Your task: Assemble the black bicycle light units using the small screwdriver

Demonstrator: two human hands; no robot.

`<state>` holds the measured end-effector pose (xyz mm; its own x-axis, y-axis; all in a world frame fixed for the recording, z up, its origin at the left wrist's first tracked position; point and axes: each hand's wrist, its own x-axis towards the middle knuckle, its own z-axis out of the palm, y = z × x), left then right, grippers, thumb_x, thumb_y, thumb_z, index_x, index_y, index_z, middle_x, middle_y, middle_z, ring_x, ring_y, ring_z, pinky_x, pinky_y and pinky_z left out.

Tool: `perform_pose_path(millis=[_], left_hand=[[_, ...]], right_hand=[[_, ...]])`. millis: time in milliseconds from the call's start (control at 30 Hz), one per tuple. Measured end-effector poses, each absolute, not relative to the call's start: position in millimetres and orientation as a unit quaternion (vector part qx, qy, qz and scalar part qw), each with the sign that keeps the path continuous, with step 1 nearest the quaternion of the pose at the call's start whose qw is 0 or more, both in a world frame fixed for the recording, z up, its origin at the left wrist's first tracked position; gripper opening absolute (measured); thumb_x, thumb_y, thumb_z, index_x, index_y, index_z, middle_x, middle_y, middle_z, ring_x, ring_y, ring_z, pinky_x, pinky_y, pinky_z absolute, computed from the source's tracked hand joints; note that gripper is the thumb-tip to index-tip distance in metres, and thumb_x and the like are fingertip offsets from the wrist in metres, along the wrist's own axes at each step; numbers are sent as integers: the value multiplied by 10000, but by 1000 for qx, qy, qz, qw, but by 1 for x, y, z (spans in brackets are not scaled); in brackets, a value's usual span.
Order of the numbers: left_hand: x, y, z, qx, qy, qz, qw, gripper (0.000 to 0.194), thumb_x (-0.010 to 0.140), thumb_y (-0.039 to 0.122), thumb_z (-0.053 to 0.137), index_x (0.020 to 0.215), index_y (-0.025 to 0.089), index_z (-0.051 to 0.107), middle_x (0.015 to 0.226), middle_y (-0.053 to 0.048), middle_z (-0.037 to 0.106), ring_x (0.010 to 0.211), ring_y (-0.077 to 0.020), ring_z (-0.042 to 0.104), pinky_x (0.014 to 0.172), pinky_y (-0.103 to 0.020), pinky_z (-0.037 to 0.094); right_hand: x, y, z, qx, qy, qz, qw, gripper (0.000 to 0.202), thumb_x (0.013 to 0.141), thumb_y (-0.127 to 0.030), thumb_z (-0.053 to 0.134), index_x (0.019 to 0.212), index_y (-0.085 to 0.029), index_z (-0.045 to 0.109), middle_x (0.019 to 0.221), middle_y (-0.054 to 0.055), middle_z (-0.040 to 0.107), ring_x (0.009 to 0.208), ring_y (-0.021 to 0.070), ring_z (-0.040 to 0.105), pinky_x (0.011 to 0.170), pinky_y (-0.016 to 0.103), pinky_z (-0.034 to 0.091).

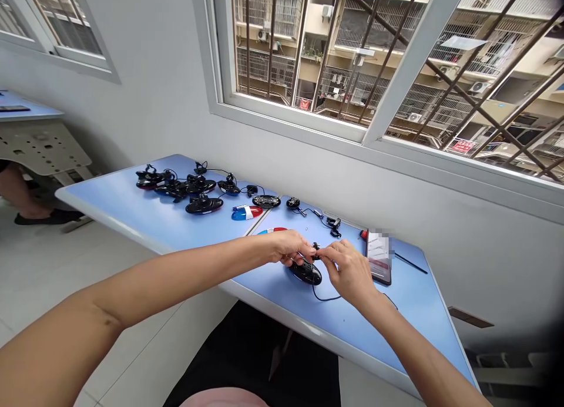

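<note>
My left hand and my right hand meet over the near middle of the blue table. Between their closed fingertips is a small black bracket-like part, mostly covered by the fingers. Just below lies a glossy black oval housing; whether the small part is joined to it I cannot tell. A thin black cable curves from the housing toward my right wrist. Behind my left wrist, a red, white and blue oval cover is partly hidden.
Several black oval units with brackets stand on the left of the table. Another coloured cover and an open black shell lie mid-table. A phone rests at right. The wall and window border the back.
</note>
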<state>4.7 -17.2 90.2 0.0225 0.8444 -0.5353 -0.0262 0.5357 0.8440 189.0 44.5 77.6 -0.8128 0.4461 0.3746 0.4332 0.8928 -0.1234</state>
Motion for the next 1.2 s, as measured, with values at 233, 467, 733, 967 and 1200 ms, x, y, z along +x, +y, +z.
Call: perform_pose_path(millis=[233, 467, 733, 967, 1200], left_hand=[[2, -18, 88, 343, 614, 330, 630, 311, 546, 338, 853, 702, 148, 662, 802, -23, 676, 577, -84, 509, 435, -192, 285], [1, -20, 88, 353, 621, 333, 616, 287, 578, 346, 831, 702, 145, 669, 823, -24, 679, 567, -74, 490, 434, -190, 294], [2, -22, 88, 375, 633, 338, 588, 281, 582, 333, 823, 659, 140, 634, 755, -11, 648, 570, -81, 489, 414, -186, 268], [0, -23, 85, 381, 628, 346, 584, 283, 568, 352, 801, 656, 143, 632, 771, -21, 659, 573, -82, 486, 425, -183, 296], [0, -25, 80, 416, 621, 362, 557, 269, 573, 382, 745, 646, 151, 628, 765, -36, 661, 573, -89, 470, 429, -179, 294]], right_hand=[[188, 49, 90, -219, -965, 79, 123, 226, 915, -185, 573, 1003, -317, 734, 852, 0, 707, 832, 173, 582, 622, 266, 360], [185, 45, 89, -243, -959, 110, 97, 274, 861, -150, 627, 1056, -324, 707, 897, -23, 719, 880, 175, 604, 671, 276, 374], [179, 43, 70, -226, -962, 35, 153, 187, 868, -107, 597, 950, -257, 670, 873, 8, 667, 853, 172, 533, 566, 263, 284], [177, 44, 72, -201, -968, 1, 151, 179, 900, -156, 578, 961, -279, 694, 863, 23, 653, 837, 178, 506, 498, 266, 226], [176, 48, 75, -188, -972, 13, 141, 194, 886, -112, 577, 938, -264, 687, 855, 22, 641, 836, 171, 502, 522, 259, 258]])
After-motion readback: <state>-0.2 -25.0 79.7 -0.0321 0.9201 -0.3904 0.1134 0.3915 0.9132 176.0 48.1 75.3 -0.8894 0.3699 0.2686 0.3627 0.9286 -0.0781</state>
